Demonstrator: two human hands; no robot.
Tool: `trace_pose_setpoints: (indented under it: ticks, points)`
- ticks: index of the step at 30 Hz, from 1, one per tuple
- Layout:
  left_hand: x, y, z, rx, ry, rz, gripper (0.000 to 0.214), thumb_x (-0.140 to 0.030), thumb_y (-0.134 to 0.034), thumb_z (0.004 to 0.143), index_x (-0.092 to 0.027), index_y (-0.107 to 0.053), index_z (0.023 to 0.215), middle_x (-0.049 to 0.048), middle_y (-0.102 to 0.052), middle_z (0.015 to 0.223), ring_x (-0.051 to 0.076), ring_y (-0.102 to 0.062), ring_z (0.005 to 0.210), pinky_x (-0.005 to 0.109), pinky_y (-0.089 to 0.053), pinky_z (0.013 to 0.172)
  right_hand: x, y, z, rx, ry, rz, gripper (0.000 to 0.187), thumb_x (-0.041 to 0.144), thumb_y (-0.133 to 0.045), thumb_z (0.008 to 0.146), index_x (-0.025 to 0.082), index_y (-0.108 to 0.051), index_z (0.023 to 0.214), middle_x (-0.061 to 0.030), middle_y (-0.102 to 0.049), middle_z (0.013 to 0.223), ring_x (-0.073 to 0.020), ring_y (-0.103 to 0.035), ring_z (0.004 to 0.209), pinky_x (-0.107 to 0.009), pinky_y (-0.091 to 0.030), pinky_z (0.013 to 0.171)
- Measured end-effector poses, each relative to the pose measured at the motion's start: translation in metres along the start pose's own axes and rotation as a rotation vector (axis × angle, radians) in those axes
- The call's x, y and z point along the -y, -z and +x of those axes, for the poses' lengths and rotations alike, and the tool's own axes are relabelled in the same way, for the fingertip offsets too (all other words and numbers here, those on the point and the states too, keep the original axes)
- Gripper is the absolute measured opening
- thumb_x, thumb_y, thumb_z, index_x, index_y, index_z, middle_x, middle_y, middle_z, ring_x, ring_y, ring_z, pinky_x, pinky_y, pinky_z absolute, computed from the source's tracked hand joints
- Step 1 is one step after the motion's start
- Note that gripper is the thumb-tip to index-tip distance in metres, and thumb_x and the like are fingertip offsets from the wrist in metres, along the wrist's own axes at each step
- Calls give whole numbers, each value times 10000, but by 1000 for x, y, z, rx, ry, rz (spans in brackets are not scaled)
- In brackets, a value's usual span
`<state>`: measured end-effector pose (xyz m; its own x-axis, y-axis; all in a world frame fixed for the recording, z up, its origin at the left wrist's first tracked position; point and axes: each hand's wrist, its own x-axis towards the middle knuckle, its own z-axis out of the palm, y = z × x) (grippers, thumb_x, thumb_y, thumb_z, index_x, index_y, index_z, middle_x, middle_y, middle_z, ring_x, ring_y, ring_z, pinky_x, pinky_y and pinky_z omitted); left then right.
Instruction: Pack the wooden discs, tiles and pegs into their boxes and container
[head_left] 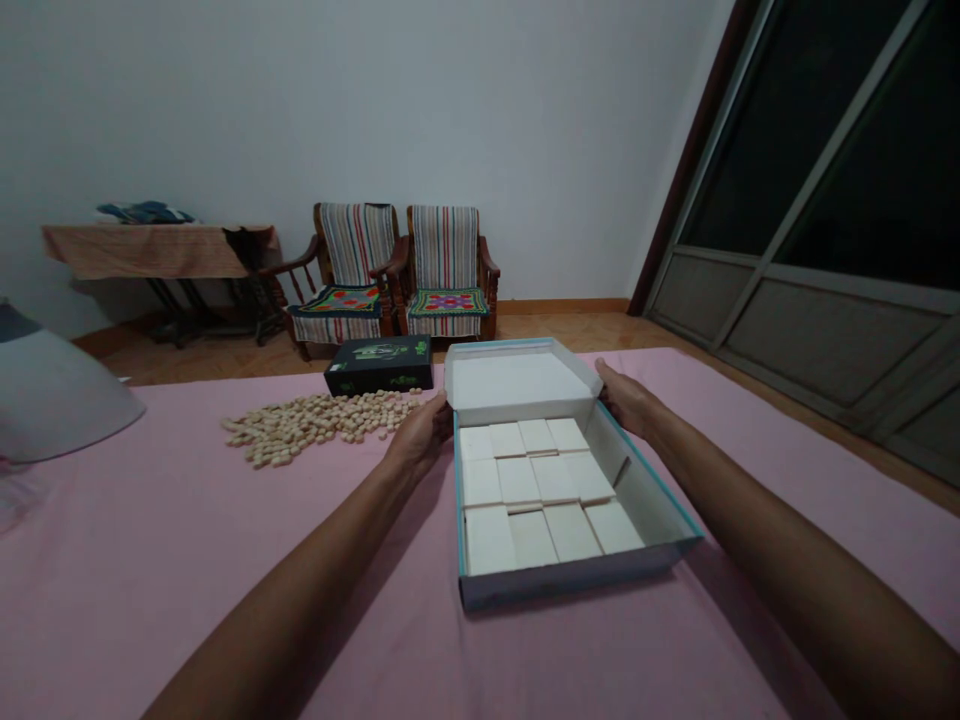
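Note:
In front of me on the pink cloth is a shallow cardboard box (581,578) with blue edges, its white lid (517,380) raised at the far end. Rows of small white boxes (555,480) fill most of it, leaving a gap along the right wall. My left hand (426,432) is closed on the box's far left side, close to the lid's hinge; its fingertips are partly hidden. Over on the opposite side, my right hand (626,400) grips the far right corner beside the lid, thumb uppermost and the other fingers out of sight.
Left of the box lies a spread pile of peanuts (307,425), with a black box (381,364) behind it. A pale cone-shaped object (56,395) stands at the far left. Two wooden armchairs (446,270) and a cloth-covered table (157,250) are along the wall.

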<state>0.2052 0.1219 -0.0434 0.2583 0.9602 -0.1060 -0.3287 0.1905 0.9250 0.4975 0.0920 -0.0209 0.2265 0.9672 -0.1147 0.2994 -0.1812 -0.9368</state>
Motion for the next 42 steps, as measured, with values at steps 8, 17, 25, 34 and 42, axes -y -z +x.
trace_pose_setpoints:
  ticks: [8, 17, 25, 34, 42]
  points:
    - [-11, -2, -7, -22, -27, 24, 370, -520, -478, 801, -188, -637, 830, 43, -713, 853, 195, -623, 889, 308, -414, 773, 18, 10, -17, -64, -93, 342, 605, 561, -170, 900, 135, -597, 954, -75, -686, 737, -158, -596, 622, -256, -433, 617]
    - [-16, 2, -27, -49, -81, 123, 539, -635, -361, 810, -218, -661, 971, 64, -665, 1111, 240, -520, 1121, 364, -361, 871, 13, 22, -42, -194, 71, 358, 532, 549, -212, 889, 177, -587, 827, -67, -680, 725, -166, -606, 665, -271, -465, 655]
    - [-19, 3, -60, 45, -232, 320, 566, -610, -330, 843, -222, -663, 1086, 85, -546, 1313, 275, -395, 1281, 431, -263, 1021, 11, 41, -73, -47, 126, 81, 818, 620, -16, 859, 115, -637, 1027, -159, -600, 1220, -210, -570, 1112, -306, -447, 839]
    - [1, 1, -106, 108, -281, 586, 665, -452, -699, 677, -270, -514, 1289, 46, -297, 1489, 289, -176, 1392, 410, -174, 1118, -11, 24, -105, 15, 56, -184, 766, 632, -342, 842, 126, -301, 1415, -153, -311, 1466, -233, -356, 1315, -393, -294, 1069]
    - [22, 2, -116, 106, -89, 468, 1005, -431, -731, 657, -211, -169, 1461, 114, -270, 1494, 335, -329, 1323, 401, -353, 1037, -28, -1, -106, -84, 148, -457, 872, 576, -422, 829, 41, -131, 1454, -179, -152, 1507, -242, -176, 1385, -380, -120, 1142]
